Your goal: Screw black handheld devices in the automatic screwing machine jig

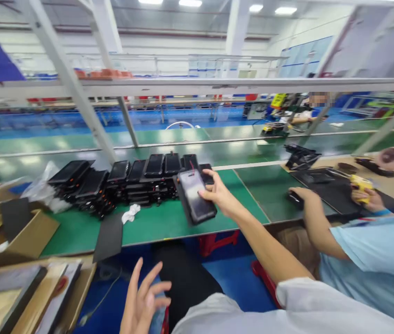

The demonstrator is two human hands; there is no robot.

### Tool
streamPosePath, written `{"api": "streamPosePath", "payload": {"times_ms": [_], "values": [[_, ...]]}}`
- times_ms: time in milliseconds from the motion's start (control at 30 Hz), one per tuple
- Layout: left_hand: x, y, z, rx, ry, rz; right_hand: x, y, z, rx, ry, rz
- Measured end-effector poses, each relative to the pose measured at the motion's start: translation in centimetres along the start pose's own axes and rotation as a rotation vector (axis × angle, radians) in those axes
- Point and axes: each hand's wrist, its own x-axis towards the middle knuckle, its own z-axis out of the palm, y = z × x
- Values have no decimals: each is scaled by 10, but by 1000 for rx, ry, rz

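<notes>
My right hand (219,195) grips a dark rectangular device (195,195) with a pale, shiny face, thumb across that face, over the near edge of the green bench (162,227). A dark sheet or piece shows behind the device's left edge. Below the bench edge, over my lap, my left hand (146,297) is raised with fingers spread and nothing in it. Stacks of similar black devices (141,178) stand behind and left of the held one. A crumpled white tissue (130,213) and a black sheet (109,236) lie near the front edge.
Cardboard boxes (32,232) and a tray of flat parts (26,297) are at the left, beside a clear plastic bag (46,185). At right, a co-worker in light blue holds a yellow tool (360,188) over a black mat. Metal rack posts rise behind the stacks.
</notes>
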Motion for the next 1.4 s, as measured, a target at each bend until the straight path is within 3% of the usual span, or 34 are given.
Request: {"api": "streamPosePath", "payload": {"times_ms": [100, 167, 233, 300, 400, 500, 600, 733, 800, 1167, 1267, 1333, 1400], "values": [[-10, 30, 25, -37, -72, 83, -56, 21, 83, 86, -351, 4], [-16, 41, 25, 5, 26, 122, -85, 32, 128, 130, -540, 36], [-26, 42, 13, 56, 191, 165, -101, 37, 160, 93, -648, 37], [-39, 36, -4, 77, 324, 205, -101, 37, 183, -37, -663, -54], [-63, 23, -26, 84, 384, 209, -86, 27, 214, -204, -630, -292], [-83, 13, -37, 124, 418, 216, -74, 15, 246, -201, -678, -485], [-97, 7, -43, 150, 500, 250, -80, 10, 273, -155, -712, -681], [-111, 9, -50, 137, 618, 313, -105, 15, 289, -82, -760, -1037], [-119, 13, -54, 121, 643, 329, -117, 19, 292, -80, -786, -1127], [-138, 16, -68, 122, 730, 370, -151, 14, 282, -98, -1004, -1202], [-141, 23, -72, 124, 772, 408, -159, 14, 280, 43, -907, -1062], [-144, 31, -72, 122, 790, 431, -160, 14, 285, 68, -802, -762], [-146, 39, -72, 107, 793, 431, -159, 12, 296, 64, -899, -393]]}}
